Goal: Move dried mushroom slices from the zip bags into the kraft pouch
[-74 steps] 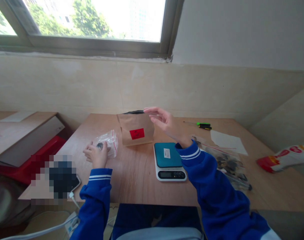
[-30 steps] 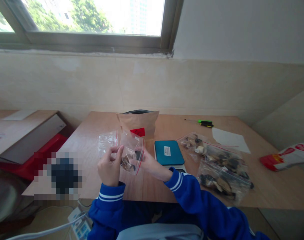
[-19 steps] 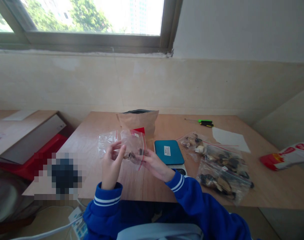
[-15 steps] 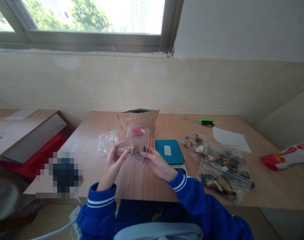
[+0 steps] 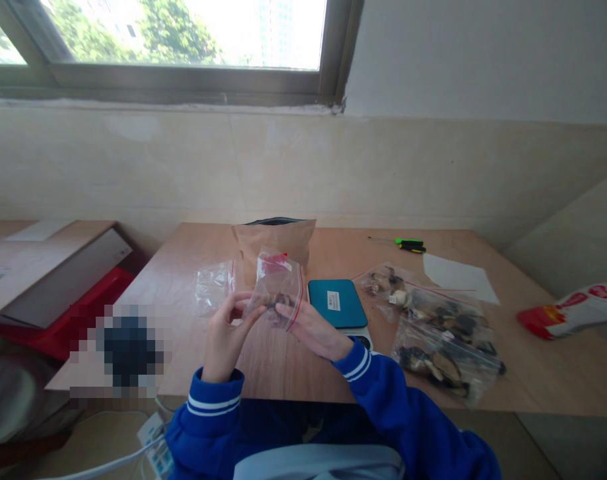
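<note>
From where I stand, the wide light-brown wooden table point(image 5: 263, 377) runs beneath both hands and out to either side. Just beyond them stands a tan paper pouch point(image 5: 278, 235), its dark-lined mouth gaping; a forward knock from the knuckles could topple it. To the right of the hands, past the sleeve, lies a bulging clear plastic bag point(image 5: 440, 370) of dark and pale dried pieces, near enough to the forearm that a careless sweep of the elbow might drag it towards the edge. The white scale with a flat teal top point(image 5: 338, 303) sits close beside the right wrist, so a turn of that wrist could bump it.

The left hand point(image 5: 228, 333) pinches the near left side of a small clear red-striped bag point(image 5: 289, 277), thumb against fingers; the right hand point(image 5: 318, 330) grips the red-striped side, though I can't tell whether its thumb is inside the plastic. The bag hangs between them, above the table. I can't see whether it is sealed. If it isn't, tilting that side down could spill the small brown dried pieces point(image 5: 278, 301); squeezing hard might crumble them.
</note>
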The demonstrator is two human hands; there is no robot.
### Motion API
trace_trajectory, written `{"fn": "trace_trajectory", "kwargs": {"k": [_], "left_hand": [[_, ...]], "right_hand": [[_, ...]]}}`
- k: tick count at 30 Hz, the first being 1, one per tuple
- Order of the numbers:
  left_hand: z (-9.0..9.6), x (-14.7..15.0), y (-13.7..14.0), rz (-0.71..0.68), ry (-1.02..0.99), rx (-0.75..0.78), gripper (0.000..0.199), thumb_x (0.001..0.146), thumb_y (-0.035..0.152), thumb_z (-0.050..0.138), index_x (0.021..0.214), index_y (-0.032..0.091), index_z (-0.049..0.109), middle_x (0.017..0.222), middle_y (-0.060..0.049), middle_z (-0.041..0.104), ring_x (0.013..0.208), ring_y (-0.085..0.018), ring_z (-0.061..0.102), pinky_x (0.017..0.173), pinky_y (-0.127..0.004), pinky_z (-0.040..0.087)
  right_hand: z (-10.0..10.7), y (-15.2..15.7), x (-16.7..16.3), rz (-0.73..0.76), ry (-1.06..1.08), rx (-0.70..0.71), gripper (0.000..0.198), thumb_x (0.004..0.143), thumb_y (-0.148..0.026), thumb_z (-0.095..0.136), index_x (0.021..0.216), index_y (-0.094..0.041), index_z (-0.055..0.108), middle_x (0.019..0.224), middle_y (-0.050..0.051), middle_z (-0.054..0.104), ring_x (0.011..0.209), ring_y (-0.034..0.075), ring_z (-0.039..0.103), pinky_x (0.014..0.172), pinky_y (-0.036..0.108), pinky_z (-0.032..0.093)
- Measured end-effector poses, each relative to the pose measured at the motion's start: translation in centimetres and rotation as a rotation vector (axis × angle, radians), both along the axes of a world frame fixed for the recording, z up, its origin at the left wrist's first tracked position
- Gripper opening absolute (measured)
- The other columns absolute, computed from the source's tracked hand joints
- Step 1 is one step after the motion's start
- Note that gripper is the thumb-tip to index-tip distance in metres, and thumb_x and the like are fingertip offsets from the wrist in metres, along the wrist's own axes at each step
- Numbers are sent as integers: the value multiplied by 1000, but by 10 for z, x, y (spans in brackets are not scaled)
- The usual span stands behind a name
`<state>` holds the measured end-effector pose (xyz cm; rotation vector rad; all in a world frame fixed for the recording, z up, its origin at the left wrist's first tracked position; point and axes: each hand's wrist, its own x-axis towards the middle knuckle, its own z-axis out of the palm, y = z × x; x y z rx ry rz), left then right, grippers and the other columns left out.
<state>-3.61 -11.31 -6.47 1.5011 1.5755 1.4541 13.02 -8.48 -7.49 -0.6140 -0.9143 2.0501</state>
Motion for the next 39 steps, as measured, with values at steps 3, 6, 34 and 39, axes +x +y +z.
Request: {"fn": "trace_trajectory", "kwargs": {"k": [3,6,34,39], "left_hand": [[-1,0,0,4,-39,-12,31,68,43,78,88,21,69,64,2,65,60,-14,60,61,-26,50],[-2,3,-1,-19,-86,-42,27,69,42,77,84,20,70,80,-3,73,75,-18,67,72,-30,53],[-11,-62,1,381,-521,-149,26,67,34,59,88,19,58,79,-3,66,71,-17,67,58,-26,51],[-32,-92,44,446,-265,-221,28,71,37,47,90,18,54,79,-8,63,78,-24,67,71,-43,56]], "right_hand": [[-1,0,-2,-90,1,15,35,68,-35,83,90,-20,60,84,-3,64,76,11,61,79,29,48],[-1,0,-4,-137,-14,68,37,68,-39,83,88,-21,59,82,-3,63,72,10,59,74,28,47],[8,20,28,-375,-57,25,33,67,-37,83,86,-18,66,91,2,71,84,14,68,92,35,54],[27,25,40,-397,-70,89,28,70,-34,81,89,-18,68,90,2,72,80,12,67,82,29,56]]}}
